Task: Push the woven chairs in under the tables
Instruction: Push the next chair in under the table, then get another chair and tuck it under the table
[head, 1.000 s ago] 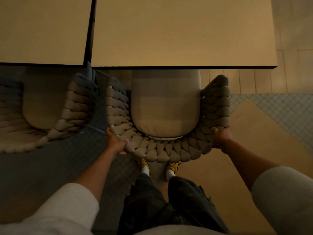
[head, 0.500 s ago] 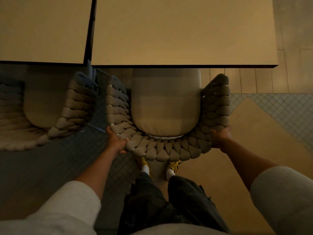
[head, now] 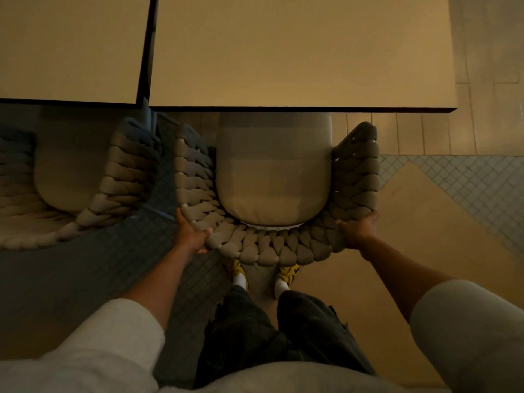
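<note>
Woven chair (head: pixel 272 248) back sits in your grip: left hand (head: pixel 191 235) and right hand (head: pixel 358 229) clasp its corners, arms outstretched, seat part-way under the bench (head: pixel 297 52).

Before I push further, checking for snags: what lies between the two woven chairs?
Head view: only bare, dark tiled floor separates the gripped woven chair from the left woven chair.

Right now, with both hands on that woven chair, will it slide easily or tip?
The woven chair looks wide and low, so it will probably slide rather than tip. The left hand and right hand grip opposite corners, which likely keeps it straight. Its thick padded weave probably gives slightly.
</note>
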